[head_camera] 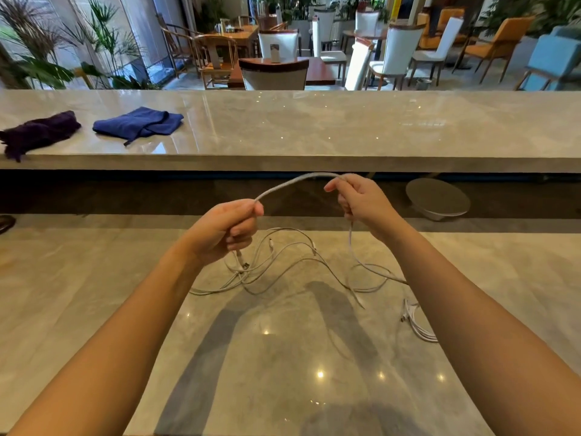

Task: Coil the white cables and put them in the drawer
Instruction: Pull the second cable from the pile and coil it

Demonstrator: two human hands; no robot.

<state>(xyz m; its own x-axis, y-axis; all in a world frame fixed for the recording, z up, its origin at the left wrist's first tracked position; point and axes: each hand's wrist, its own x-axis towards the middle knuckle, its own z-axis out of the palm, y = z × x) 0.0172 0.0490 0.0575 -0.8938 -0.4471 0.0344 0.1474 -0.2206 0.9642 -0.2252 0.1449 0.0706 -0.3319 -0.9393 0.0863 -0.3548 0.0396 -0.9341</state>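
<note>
White cable (292,181) arcs between the hands | left hand (224,234) grips near one end | right hand (361,201) pinches farther along, slack trailing beneath onto the tangle (243,273) | step, likely: first loop; next: carry right-hand slack into left fist.

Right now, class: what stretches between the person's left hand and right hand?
In the head view, an arched span of white cable runs from the left hand to the right hand, both gripping it.

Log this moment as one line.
phase: coiling | left hand: grips white cable | right hand: pinches white cable | other cables: loose on counter
</note>
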